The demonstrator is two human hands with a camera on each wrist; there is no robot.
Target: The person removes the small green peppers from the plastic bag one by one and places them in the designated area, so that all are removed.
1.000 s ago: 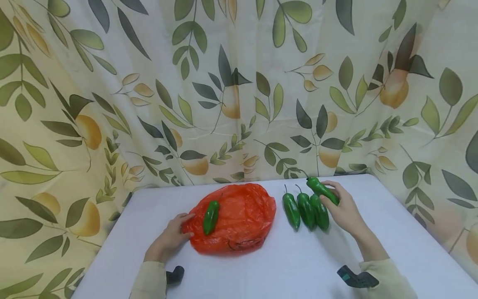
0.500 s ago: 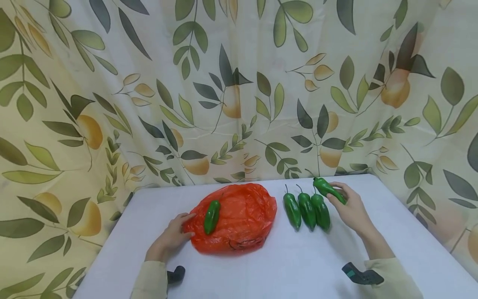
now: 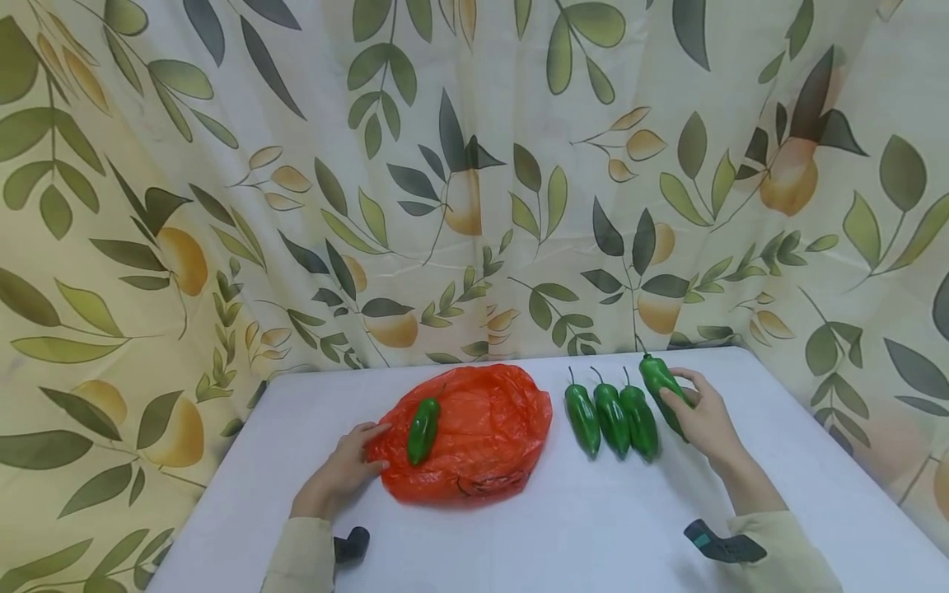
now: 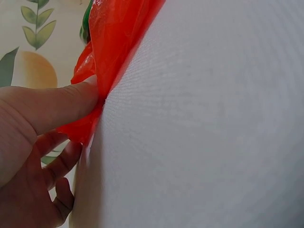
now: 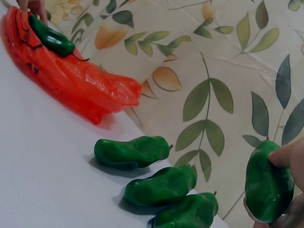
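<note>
My right hand [image 3: 708, 420] holds a green chili pepper [image 3: 658, 383] by its body, stem pointing up and away, just right of a row of three more. In that row lie a left pepper [image 3: 582, 422], a middle pepper [image 3: 611, 420] and a right pepper [image 3: 639, 424], side by side on the table. Left of them a red plastic bag [image 3: 489, 428] lies flattened, with one green pepper [image 3: 423, 431] on top near its left side. My left hand [image 3: 344, 465] grips the bag's left edge; in the left wrist view the thumb [image 4: 71, 102] presses on the red plastic.
A white-covered table [image 3: 563, 527] carries everything. Behind and at both sides hangs a curtain [image 3: 460, 181] printed with leaves and fruit. Dark devices are strapped at the left wrist [image 3: 351, 545] and right wrist [image 3: 722, 543].
My right hand has moved slightly to the right with its pepper, which now hangs more upright and apart from the row. The left hand and bag stay put.
</note>
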